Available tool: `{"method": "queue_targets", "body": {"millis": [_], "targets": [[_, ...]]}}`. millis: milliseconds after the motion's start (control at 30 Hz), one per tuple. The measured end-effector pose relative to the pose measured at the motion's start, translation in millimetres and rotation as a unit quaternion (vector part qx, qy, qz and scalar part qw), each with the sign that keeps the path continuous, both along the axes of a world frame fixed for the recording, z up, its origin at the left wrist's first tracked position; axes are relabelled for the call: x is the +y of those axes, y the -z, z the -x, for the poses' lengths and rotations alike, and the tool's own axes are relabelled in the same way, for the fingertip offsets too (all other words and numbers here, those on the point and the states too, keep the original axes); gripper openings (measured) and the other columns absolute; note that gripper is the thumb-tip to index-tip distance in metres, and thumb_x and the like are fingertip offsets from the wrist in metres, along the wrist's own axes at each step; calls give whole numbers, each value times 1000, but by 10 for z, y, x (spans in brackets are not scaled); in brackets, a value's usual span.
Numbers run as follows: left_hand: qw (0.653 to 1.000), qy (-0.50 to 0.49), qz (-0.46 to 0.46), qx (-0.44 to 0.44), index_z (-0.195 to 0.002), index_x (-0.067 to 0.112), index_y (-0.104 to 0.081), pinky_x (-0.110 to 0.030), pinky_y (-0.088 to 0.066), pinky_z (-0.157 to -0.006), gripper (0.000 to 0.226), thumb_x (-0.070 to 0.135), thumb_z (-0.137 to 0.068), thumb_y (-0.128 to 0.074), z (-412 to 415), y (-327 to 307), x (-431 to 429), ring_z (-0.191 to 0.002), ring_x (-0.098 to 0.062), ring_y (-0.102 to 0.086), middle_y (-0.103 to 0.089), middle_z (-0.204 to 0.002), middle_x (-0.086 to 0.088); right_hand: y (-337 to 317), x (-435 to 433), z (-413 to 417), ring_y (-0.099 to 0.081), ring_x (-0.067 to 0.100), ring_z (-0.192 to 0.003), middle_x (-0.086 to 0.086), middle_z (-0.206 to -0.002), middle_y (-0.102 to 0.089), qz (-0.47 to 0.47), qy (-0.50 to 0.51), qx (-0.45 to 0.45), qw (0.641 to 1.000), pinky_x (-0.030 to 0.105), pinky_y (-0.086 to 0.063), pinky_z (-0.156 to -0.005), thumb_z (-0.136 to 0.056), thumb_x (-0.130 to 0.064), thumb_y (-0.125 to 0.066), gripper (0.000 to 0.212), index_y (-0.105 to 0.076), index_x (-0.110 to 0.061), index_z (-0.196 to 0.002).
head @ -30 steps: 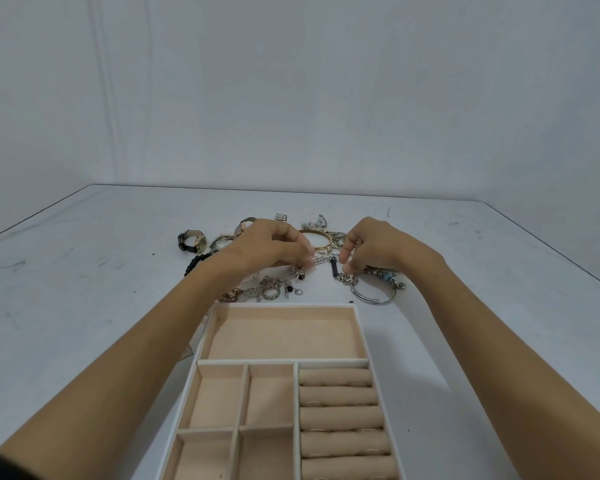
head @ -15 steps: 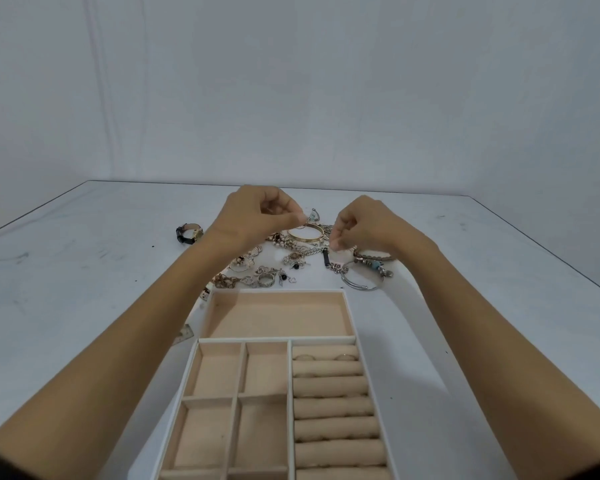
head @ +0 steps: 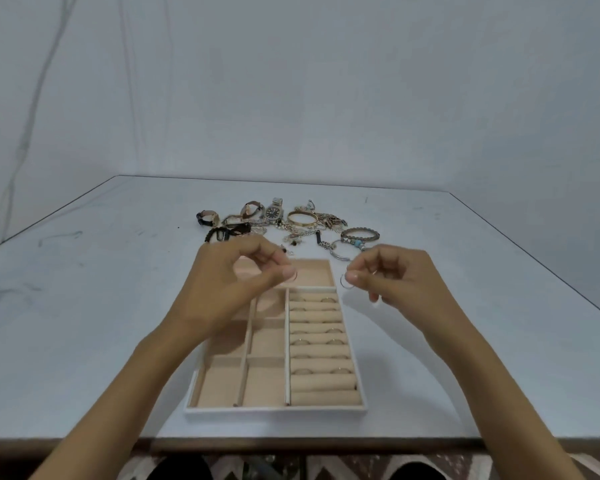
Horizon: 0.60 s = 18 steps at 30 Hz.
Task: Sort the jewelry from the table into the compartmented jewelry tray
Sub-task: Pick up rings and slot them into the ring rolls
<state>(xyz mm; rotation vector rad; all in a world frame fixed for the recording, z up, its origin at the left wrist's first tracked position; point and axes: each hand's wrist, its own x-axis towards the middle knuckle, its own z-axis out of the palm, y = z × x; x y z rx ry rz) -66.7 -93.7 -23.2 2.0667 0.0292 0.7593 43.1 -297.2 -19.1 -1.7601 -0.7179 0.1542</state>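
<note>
A white jewelry tray (head: pixel 274 409) with beige lining sits near the table's front edge. Its right column holds ring rolls (head: pixel 321 355) with several rings tucked in. My left hand (head: pixel 236 275) hovers over the tray's far part and pinches a thin ring (head: pixel 292 277) between thumb and forefinger. My right hand (head: pixel 392 275) hovers just right of the tray's far corner and pinches a small silver ring (head: pixel 344 282). Beyond the tray lies a jewelry pile (head: pixel 288 225) of watches, bangles, chains and rings.
A gold bangle (head: pixel 302 218) and a steel watch (head: pixel 273 211) lie in the pile; a beaded bracelet (head: pixel 359 234) lies at its right end. The grey table (head: pixel 84 306) ends at a dark front edge, with a patterned floor below.
Both hands have lifted off the pile and come back toward me, now over the tray's far end, each pinching a ring. The view has tilted down, showing the whole tray.
</note>
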Motion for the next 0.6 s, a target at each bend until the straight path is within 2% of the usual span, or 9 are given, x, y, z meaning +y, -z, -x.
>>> {"method": "queue_targets", "body": {"millis": [100,167,267,333,500,600], "targets": [[1000,-3,5,-19,-73,26,-72,-13,-45,-82,7,28,-73,-78,255,112,-52,-77,-8,-65,-70,-76,4,75,-166,262,-51,9,-56,0,-65,-65,-7,-19,-6,1000,15,-42,-55,-77,-8,-76,5,-73,-11,-76],[999,-11,7,-31,-73,25,-72,-16,-46,-81,9,30,-74,-79,379,167,-63,-78,-10,-65,-71,-77,5,106,-245,402,-51,9,-60,3,-70,-68,11,-44,-15,999,17,-40,-57,-76,-12,-78,6,-74,-16,-75],[998,-30,-26,-48,-74,30,-71,-17,-44,-85,12,40,-72,-78,515,202,-100,-81,-9,-64,-70,-79,11,132,-320,581,-51,7,-63,-3,-73,-70,57,-94,-36,993,11,-34,-56,-76,-15,-79,7,-74,-20,-74],[996,-34,-52,-59,-73,34,-70,-26,-43,-89,12,45,-72,-72,566,196,-152,-84,-8,-64,-70,-81,17,137,-349,646,-52,7,-64,-5,-74,-70,70,-107,-45,991,11,-35,-56,-76,-16,-79,7,-74,-22,-74],[994,-37,-77,-70,-76,32,-71,-37,-44,-90,13,44,-73,-71,620,258,-263,-83,-6,-64,-69,-82,18,216,-333,683,-54,7,-64,-7,-76,-69,109,-86,-117,983,11,-36,-60,-77,-19,-79,8,-73,-25,-76],[991,-51,-89,-84,-78,32,-70,-43,-44,-92,10,42,-76,-72,625,359,-268,-85,-3,-62,-69,-87,17,274,-317,670,-55,12,-66,-13,-79,-67,156,-64,-186,968,18,-36,-61,-78,-24,-77,8,-71,-29,-77]]}}
